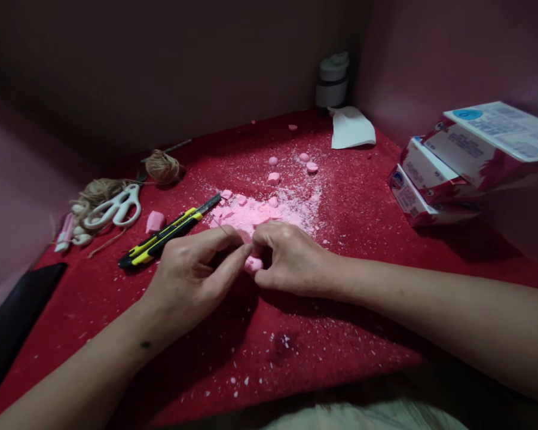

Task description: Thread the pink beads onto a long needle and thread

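Pinching: I am watching the right hand (300, 260) gripping a small pink piece (253, 264) between thumb and bent fingers, low above the red table (367, 203).
Left hand: I am seeing the left hand (201, 275) bringing its thumb and forefinger together right beside the piece; a thin line is showing above its knuckles, but I am not able to tell whether the fingers are grasping it.
Crumbs: Just beyond both hands, a heap of pink powder (251, 214) and chips is spreading over the table, and a few rounded pink lumps (273, 161) are lying farther back.
Knife: A yellow-and-black cutter (170, 232) is lying aslant beyond the left hand, its grey end pointing toward the crumbs; a pink block (155, 222) is sitting just beside it.
String: I am finding a ball of twine (164, 167) on the left, with white scissors (113, 206) resting near it, against more twine.
Case: A black, flat object (20, 322) is lying at the near left edge.
Boxes: Three boxes (461, 149) are standing stacked on the right.
Far corner: A white sheet (352, 127) is lying in front of a lidded cup (332, 80).
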A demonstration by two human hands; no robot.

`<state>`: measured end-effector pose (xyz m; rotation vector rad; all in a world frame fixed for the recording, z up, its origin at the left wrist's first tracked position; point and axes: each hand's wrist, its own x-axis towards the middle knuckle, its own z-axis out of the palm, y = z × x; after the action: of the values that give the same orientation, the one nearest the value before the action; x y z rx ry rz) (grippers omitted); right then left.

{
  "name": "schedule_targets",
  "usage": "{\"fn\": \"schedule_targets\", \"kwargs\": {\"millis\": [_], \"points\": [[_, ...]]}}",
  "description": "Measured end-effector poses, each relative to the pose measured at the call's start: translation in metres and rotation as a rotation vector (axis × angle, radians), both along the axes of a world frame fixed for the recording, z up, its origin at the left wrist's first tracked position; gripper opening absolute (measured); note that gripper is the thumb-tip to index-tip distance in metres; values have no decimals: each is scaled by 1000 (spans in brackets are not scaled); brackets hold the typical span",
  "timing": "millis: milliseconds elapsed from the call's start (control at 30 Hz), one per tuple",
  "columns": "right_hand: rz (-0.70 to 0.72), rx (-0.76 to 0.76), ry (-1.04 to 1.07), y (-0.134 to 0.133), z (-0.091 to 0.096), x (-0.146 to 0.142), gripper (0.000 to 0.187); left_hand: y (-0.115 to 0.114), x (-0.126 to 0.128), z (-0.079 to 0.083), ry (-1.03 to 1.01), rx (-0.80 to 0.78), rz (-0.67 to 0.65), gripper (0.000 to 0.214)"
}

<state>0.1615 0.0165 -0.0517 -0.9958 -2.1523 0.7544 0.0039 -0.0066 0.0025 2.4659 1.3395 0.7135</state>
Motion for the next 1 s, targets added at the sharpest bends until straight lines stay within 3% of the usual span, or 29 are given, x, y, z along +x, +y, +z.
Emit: {"fn": "schedule_targets", "kwargs": {"millis": [100, 333, 533, 800, 1000], "points": [[1, 2, 19, 0, 0, 0, 10, -3, -1, 4, 47, 70, -10, 14], [-10, 13, 18, 0, -1, -1, 10, -7, 4, 5, 29, -27, -20, 24], [28, 16, 35, -1, -1, 0, 9, 1, 6, -1, -22, -96, -119, 20], [18, 0, 2, 0, 0, 0, 5, 14, -4, 0, 115, 39, -122, 20], [7, -11, 12, 0, 1, 0, 7, 3, -10, 4, 184, 57, -151, 19]]}}
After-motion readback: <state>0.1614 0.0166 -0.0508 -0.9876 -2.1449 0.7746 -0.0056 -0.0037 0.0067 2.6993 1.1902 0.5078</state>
